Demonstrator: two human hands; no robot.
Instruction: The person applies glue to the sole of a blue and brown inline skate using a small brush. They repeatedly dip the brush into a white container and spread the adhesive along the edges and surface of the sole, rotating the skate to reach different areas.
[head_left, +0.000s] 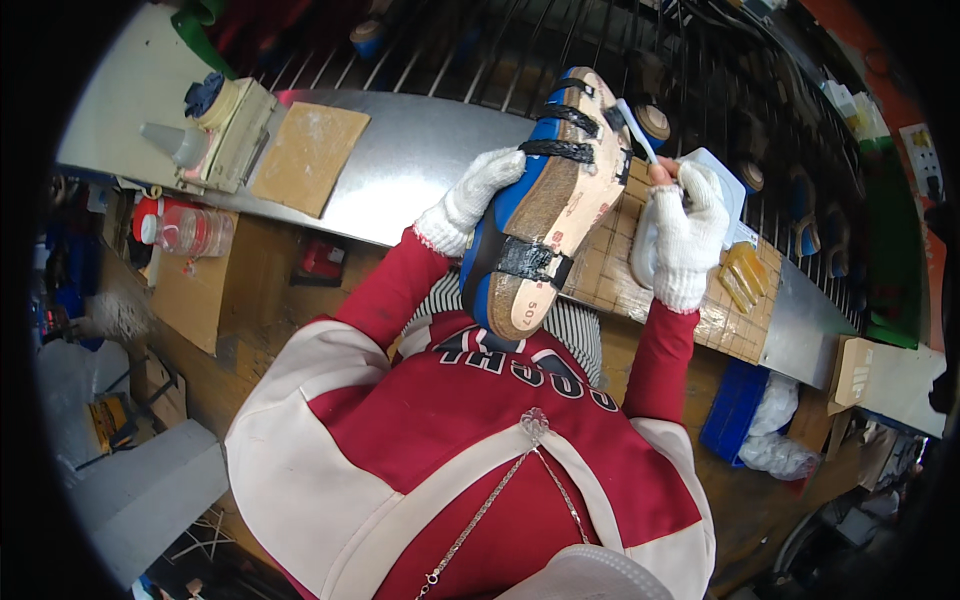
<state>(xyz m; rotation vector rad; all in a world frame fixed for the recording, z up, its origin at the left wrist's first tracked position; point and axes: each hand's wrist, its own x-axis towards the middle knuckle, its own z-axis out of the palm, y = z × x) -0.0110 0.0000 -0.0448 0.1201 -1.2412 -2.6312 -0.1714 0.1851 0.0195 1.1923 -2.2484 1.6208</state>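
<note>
From the head view, the shoe sits between 12 and 1 o'clock, slanting with its far end toward 1 o'clock and its near end out over the lap. Its pale underside faces up, probably so that the black straps folded onto it lie exposed to the brush. The left hand, gloved in white, is closed around the blue flank at the shoe's 9 o'clock side, likely steadying it while leaving the sole uncovered; some of its fingertips are hidden. The right hand, at 2 o'clock, is narrowed to a pinch: bare fingertips grip a white-handled brush whose tip points to 11 o'clock, beside the shoe's edge; I cannot tell whether it touches. A white container stands partly hidden behind that hand, perhaps kept near for easy reach. An amber block lies on the brown mat at 3 o'clock, and a cardboard square lies on the steel desk at 10 o'clock.
</note>
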